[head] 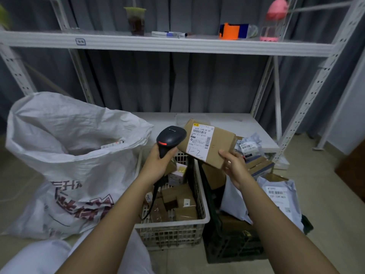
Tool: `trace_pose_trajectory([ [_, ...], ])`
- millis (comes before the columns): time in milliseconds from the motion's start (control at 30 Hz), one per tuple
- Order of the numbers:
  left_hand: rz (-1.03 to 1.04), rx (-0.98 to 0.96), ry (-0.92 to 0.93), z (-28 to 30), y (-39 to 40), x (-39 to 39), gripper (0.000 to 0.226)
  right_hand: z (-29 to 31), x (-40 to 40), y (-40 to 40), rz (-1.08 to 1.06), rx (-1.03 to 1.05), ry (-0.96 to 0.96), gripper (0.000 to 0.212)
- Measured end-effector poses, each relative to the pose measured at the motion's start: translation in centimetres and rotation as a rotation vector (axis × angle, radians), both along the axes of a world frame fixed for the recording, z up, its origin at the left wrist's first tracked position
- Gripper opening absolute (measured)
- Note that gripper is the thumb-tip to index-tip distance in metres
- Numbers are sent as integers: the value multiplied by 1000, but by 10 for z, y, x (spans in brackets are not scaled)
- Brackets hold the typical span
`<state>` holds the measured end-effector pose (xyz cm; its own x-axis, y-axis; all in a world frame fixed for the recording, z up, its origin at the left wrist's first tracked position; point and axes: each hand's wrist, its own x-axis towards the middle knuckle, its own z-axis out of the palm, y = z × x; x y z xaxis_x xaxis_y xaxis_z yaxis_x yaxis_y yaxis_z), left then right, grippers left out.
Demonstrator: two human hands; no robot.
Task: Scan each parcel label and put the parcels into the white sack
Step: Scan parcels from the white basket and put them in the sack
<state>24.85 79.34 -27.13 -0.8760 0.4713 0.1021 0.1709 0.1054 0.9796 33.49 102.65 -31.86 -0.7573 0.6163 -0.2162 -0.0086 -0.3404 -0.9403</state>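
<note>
Parcels [178, 202] are filling your white crate [200, 218]; one [112, 144] is showing inside the white sack [65, 167]. Your left hand [160, 162] is gripping the barcode scanner [170, 138], while your right hand [235, 168] is pinching the labelled cardboard parcel [209, 142], just beside the scanner's head.

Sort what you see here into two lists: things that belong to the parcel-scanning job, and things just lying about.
Part of the job:
- barcode scanner in the left hand
- cardboard parcel with its label, in the right hand
- white sack
- white crate of small parcels
- grey mailer bags

Just lying about, on the upper shelf:
- drink cup
- marker pen
- orange tape dispenser
- pink bottle
</note>
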Motion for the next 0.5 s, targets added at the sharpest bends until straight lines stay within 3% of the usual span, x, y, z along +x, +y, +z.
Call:
trace_pose_trajectory([
  [500,-48,-154,-49,5,17,-1,42,5,-11,5,26,45,2,61],
])
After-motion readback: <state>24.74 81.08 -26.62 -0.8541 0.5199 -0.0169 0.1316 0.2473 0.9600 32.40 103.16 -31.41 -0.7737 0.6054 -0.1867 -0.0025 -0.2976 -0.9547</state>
